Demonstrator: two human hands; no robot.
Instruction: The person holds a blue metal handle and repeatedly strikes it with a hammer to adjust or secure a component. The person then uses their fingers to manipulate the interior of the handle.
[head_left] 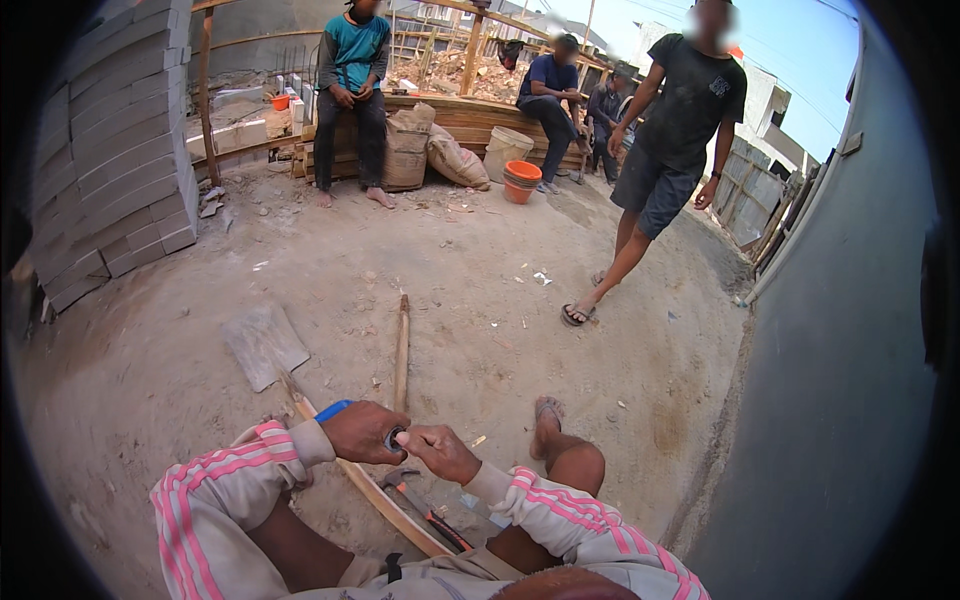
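My left hand (pixel 365 432) is wrapped round a blue object (pixel 333 410) with a dark round end (pixel 395 438); most of it is hidden in the fist. My right hand (pixel 440 452) is closed, its thumb at that dark end; whatever its fingers hold is hidden. Below my hands a shovel (pixel 265 345) lies with its worn blade toward the far left and its wooden handle running back between my legs. Beside that handle is a hammer (pixel 425 508) with a black and orange grip. A loose wooden handle (pixel 402 355) lies on the ground just beyond my hands.
Grey blocks (pixel 125 150) are stacked at the left; a grey wall (pixel 820 400) runs along the right. One person (pixel 680 120) walks at the right. Others sit on stacked planks (pixel 460 122) at the back, near sacks (pixel 408 150), a pale bucket (pixel 507 150) and orange buckets (pixel 521 182).
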